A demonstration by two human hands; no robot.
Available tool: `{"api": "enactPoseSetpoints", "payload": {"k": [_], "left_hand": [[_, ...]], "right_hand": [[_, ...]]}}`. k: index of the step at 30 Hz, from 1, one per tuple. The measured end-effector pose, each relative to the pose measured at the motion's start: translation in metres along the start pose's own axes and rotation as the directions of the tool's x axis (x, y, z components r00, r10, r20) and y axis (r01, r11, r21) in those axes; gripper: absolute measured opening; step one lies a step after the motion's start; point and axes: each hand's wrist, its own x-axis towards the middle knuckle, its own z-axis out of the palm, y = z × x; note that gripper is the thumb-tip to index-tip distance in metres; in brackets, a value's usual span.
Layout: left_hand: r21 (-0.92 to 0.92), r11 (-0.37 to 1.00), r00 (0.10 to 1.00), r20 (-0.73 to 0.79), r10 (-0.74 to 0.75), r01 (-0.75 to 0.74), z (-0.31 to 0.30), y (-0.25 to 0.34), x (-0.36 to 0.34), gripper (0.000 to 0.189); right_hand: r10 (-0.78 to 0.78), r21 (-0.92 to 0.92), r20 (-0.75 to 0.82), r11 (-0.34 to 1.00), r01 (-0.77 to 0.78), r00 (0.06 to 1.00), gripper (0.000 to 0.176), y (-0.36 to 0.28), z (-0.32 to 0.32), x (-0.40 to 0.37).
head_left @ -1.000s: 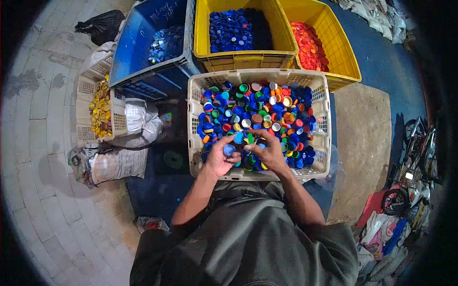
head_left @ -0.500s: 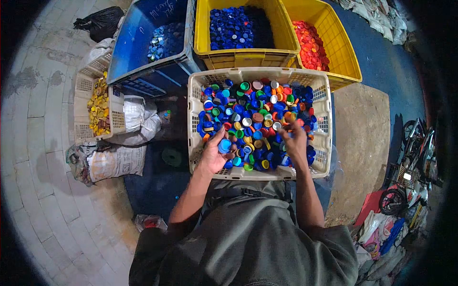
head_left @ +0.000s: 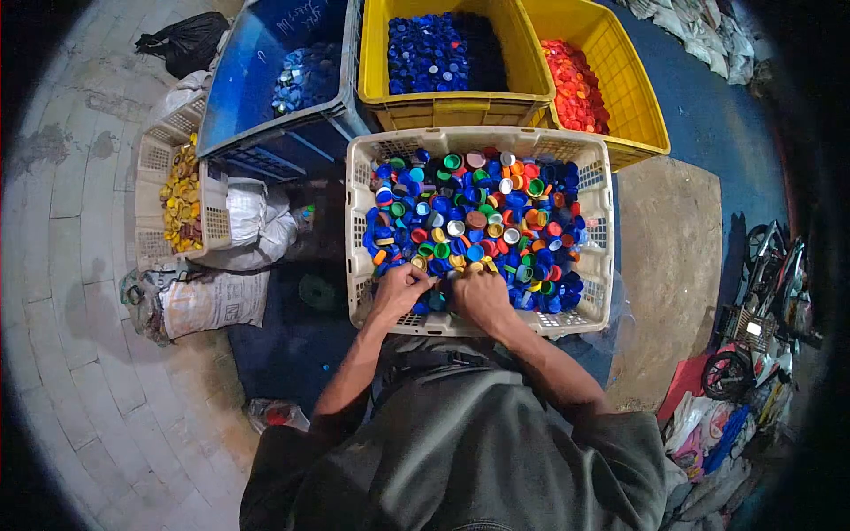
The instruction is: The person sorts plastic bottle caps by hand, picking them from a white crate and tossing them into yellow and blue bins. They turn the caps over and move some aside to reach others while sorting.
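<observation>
A cream plastic crate (head_left: 358, 177) in front of me is filled with bottle caps (head_left: 478, 221) of mixed colours, mostly blue, with red, green, orange, yellow and white among them. Over the near left part of the caps is my left hand (head_left: 400, 290), its thumb and fingers pinched together; what they hold, if anything, is hidden. Close beside it on the right, my right hand (head_left: 482, 299) points down into the caps with its fingers curled in. The back of that hand covers its fingertips and anything in them.
Beyond the crate stand a blue bin (head_left: 266, 146) with light blue caps, a yellow bin (head_left: 456, 108) with dark blue caps and another yellow bin (head_left: 624, 84) with red caps. At left, a basket (head_left: 217, 217) holds yellow caps above a stuffed sack (head_left: 217, 303). Bicycles (head_left: 753, 327) are at right.
My right hand has moved left and nearer to me, from the crate's right side to beside my left hand. My left hand has turned palm down, and the blue cap in it no longer shows.
</observation>
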Motion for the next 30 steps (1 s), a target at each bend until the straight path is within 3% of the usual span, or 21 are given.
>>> {"api": "enactPoseSetpoints", "payload": {"k": [2, 5, 8, 11, 15, 18, 19, 22, 23, 25, 26, 27, 30], "left_hand": [[-0.189, 0.981, 0.998, -0.015, -0.055, 0.051, -0.002, 0.001, -0.002, 0.024], [-0.245, 0.969, 0.996, -0.09, 0.016, -0.038, -0.005, -0.001, 0.003, 0.018], [-0.182, 0.981, 0.994, -0.099, 0.043, -0.06, -0.011, 0.011, 0.003, 0.017], [-0.078, 0.971, 0.958, -0.194, 0.209, -0.228, -0.008, 0.025, 0.006, 0.017], [0.2, 0.921, 0.882, -0.277, 0.381, -0.334, -0.001, 0.026, 0.029, 0.021], [0.112, 0.943, 0.897, -0.289, 0.333, -0.314, -0.004, 0.04, 0.04, 0.023], [0.138, 0.922, 0.868, -0.312, 0.387, -0.362, -0.006, 0.032, 0.048, 0.024], [0.247, 0.932, 0.865, -0.365, 0.344, -0.266, -0.019, 0.028, 0.061, 0.021], [0.292, 0.92, 0.865, -0.351, 0.358, -0.262, -0.023, 0.026, 0.067, 0.02], [0.349, 0.9, 0.855, -0.347, 0.384, -0.262, -0.028, 0.027, 0.075, 0.02], [0.374, 0.889, 0.851, -0.344, 0.397, -0.264, -0.029, 0.03, 0.08, 0.02], [0.443, 0.855, 0.843, -0.319, 0.433, -0.271, -0.03, 0.034, 0.083, 0.024], [0.472, 0.814, 0.832, -0.253, 0.494, -0.339, -0.024, 0.039, 0.104, 0.026]], "right_hand": [[-0.017, -0.094, -0.016, 0.995, 0.016, 1.0, 0.021, -0.011, 0.004, -0.003], [0.004, -0.119, 0.039, 0.993, 0.001, 0.999, 0.021, -0.018, 0.009, 0.001], [0.018, -0.157, 0.077, 0.988, -0.006, 0.997, 0.022, -0.024, 0.003, 0.003], [0.012, -0.099, 0.063, 0.995, -0.005, 0.998, 0.024, -0.029, 0.01, 0.003], [-0.026, -0.119, 0.096, 0.992, 0.037, 0.995, 0.022, -0.028, 0.006, 0.007], [-0.072, -0.228, 0.058, 0.97, 0.083, 0.996, 0.021, -0.03, 0.007, 0.005], [-0.063, -0.178, 0.048, 0.982, 0.071, 0.997, 0.02, -0.028, 0.009, 0.005], [0.055, 0.039, 0.033, 0.998, -0.056, 0.998, 0.02, -0.017, 0.017, 0.001], [0.079, -0.017, -0.036, 0.997, -0.079, 0.996, 0.024, -0.012, 0.007, -0.003], [0.176, 0.272, 0.104, 0.942, -0.199, 0.979, 0.029, 0.0, -0.038, -0.01], [0.209, 0.398, 0.183, 0.878, -0.267, 0.961, 0.033, 0.008, -0.051, -0.014], [0.182, 0.587, -0.024, 0.798, -0.133, 0.983, 0.044, 0.02, -0.041, -0.016], [0.234, 0.897, 0.023, 0.424, -0.123, 0.972, 0.037, 0.044, -0.047, -0.027]]}}
